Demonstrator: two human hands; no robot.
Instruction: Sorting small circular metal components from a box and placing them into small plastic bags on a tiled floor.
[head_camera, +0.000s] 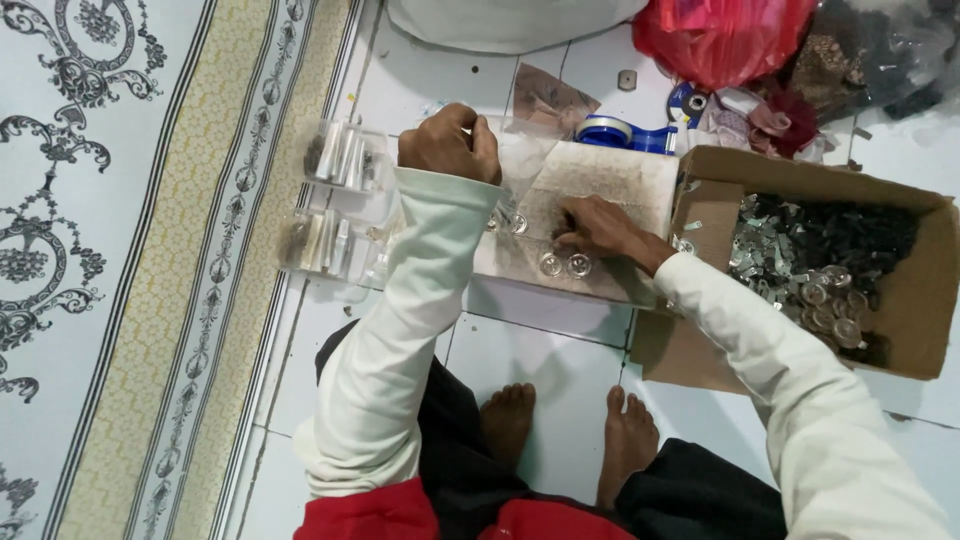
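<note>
My left hand (447, 143) is closed around the rim of a clear plastic bag (520, 160), holding it up above a flat piece of cardboard (610, 180). My right hand (600, 228) rests on that cardboard with its fingers down on small round clear pieces (565, 264). More of those round pieces lie near the bag's base. What is inside the bag is hard to make out.
An open cardboard box (900, 300) of small metal parts and round clear pieces sits at the right. Filled clear packets (335, 200) lie at the left by a patterned rug (120, 250). A blue tape dispenser (625, 133) and red bag (720, 35) lie beyond. My bare feet (570, 430) rest on white tiles.
</note>
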